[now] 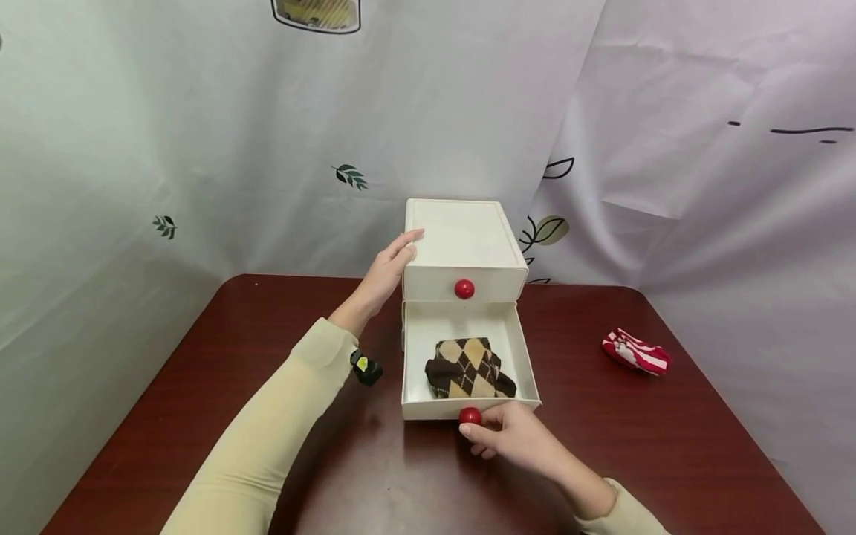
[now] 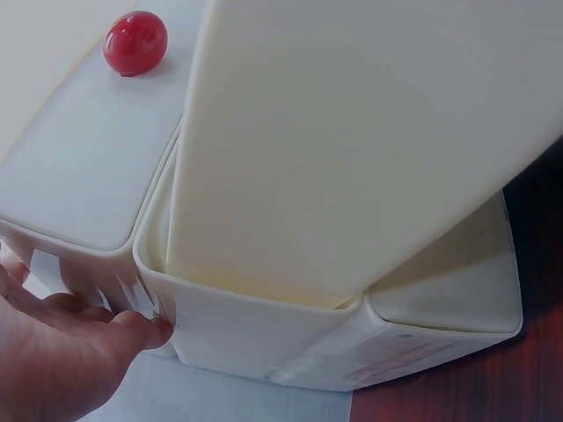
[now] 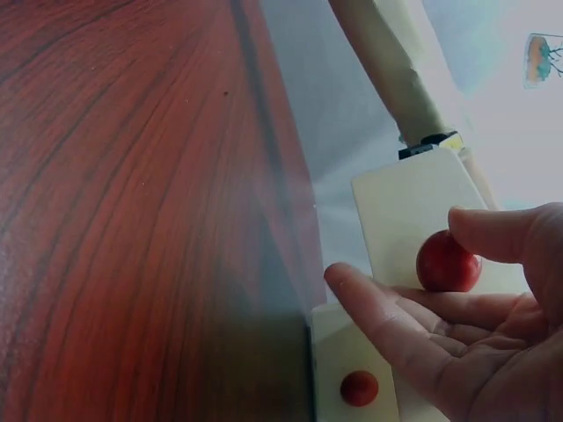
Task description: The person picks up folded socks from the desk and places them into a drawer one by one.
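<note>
A white drawer unit (image 1: 461,234) stands on the table with its middle drawer (image 1: 414,357) pulled out. Inside that drawer lies a folded brown and tan argyle cloth bundle (image 1: 471,368). My right hand (image 1: 518,438) pinches the round red knob (image 3: 447,261) of this drawer between thumb and fingers, the index finger extended in the right wrist view. My left hand (image 1: 391,264) rests against the unit's left side, fingertips at the top edge; the left wrist view shows this hand (image 2: 70,343) touching the side wall. Above the pulled-out drawer, the top drawer, with its red knob (image 1: 464,289), is closed.
A red-and-white striped cloth bundle (image 1: 637,352) lies on the dark red table (image 1: 588,416) to the right. Below the pulled-out drawer, the closed bottom drawer's red knob (image 3: 359,388) shows. Printed curtains (image 1: 267,148) hang behind the table.
</note>
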The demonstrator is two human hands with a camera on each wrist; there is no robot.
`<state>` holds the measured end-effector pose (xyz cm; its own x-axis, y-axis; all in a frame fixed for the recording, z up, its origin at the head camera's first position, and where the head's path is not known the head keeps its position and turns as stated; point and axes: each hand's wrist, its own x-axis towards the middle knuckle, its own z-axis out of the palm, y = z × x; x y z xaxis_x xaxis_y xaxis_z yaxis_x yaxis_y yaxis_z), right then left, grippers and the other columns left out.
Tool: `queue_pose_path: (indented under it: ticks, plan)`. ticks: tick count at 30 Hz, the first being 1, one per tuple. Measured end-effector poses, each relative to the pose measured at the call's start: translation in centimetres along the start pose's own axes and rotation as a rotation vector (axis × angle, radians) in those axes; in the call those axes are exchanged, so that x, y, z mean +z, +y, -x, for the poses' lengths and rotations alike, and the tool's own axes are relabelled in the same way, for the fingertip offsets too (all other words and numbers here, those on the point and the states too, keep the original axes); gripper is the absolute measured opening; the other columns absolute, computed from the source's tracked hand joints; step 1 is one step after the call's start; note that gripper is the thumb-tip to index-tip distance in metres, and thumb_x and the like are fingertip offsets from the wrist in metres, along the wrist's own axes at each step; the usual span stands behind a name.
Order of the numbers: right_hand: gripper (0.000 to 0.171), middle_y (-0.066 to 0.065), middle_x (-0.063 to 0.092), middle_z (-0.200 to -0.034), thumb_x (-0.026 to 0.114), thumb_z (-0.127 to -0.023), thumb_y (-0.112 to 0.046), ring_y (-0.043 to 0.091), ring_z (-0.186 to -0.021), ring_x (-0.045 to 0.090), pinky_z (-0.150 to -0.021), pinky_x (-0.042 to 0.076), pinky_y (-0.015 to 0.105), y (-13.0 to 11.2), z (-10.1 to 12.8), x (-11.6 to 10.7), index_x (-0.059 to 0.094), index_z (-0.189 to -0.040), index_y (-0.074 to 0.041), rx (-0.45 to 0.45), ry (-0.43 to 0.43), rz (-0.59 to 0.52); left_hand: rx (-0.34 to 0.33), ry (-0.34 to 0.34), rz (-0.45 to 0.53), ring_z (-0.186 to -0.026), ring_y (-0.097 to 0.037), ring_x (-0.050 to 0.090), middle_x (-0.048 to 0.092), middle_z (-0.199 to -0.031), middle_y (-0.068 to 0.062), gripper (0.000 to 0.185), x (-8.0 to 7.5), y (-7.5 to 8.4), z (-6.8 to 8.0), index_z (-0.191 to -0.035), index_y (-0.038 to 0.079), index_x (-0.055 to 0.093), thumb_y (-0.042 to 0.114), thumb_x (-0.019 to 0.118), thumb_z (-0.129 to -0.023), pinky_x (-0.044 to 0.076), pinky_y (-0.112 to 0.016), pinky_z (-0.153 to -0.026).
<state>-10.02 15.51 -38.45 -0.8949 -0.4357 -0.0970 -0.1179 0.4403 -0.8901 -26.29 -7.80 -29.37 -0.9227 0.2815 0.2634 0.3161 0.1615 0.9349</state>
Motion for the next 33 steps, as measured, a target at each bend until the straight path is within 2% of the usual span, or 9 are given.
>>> queue_pose_path:
  ticks: [5,11,22,27,33]
  plan:
    - [0.034,0.012,0.068,-0.069,0.065,-0.088,-0.027,0.033,-0.064,0.066,-0.058,0.054,0.038,0.1,-0.3,-0.4,0.068,-0.087,0.008,-0.006,-0.001,-0.033,0.004,0.001,0.006,-0.141,-0.016,0.004,0.024,-0.152,-0.001,0.044,0.0,-0.1,-0.1,-0.143,0.015,0.04,0.023,0.037,-0.099,0.011,-0.042,-0.11]
    - [0.036,0.021,0.067,-0.078,0.066,-0.087,-0.022,0.037,-0.069,0.066,-0.06,0.054,0.039,0.3,-1.3,-1.1,0.066,-0.092,0.013,-0.016,0.029,-0.113,0.01,0.005,-0.008,-0.141,-0.016,0.004,0.025,-0.151,-0.001,0.044,0.0,-0.1,-0.1,-0.143,0.014,0.04,0.023,0.037,-0.099,0.011,-0.041,-0.111]
    - [0.039,0.033,0.064,-0.087,0.065,-0.088,-0.017,0.031,-0.072,0.067,-0.066,0.054,0.042,0.5,-4.1,-1.8,0.059,-0.1,0.02,0.007,0.092,-0.369,0.008,0.009,0.004,-0.141,-0.016,0.004,0.025,-0.151,-0.002,0.044,0.0,-0.1,0.0,-0.142,0.014,0.04,0.023,0.037,-0.1,0.012,-0.041,-0.11]
    - [0.042,0.031,0.064,-0.089,0.064,-0.089,-0.02,0.027,-0.072,0.068,-0.069,0.054,0.039,1.0,-5.9,-2.2,0.057,-0.105,0.019,0.033,0.117,-0.551,0.005,0.003,0.002,-0.141,-0.018,0.004,0.025,-0.151,-0.002,0.043,0.1,0.0,0.0,-0.143,0.014,0.039,0.023,0.037,-0.1,0.013,-0.041,-0.11]
    - [0.046,0.026,0.066,-0.087,0.065,-0.088,-0.019,0.025,-0.073,0.068,-0.07,0.054,0.038,1.2,-8.0,-3.0,0.053,-0.109,0.021,0.035,0.126,-0.652,-0.007,0.007,0.002,-0.14,-0.014,0.003,0.025,-0.151,-0.001,0.043,0.1,0.2,0.0,-0.143,0.014,0.039,0.022,0.037,-0.1,0.011,-0.04,-0.111]
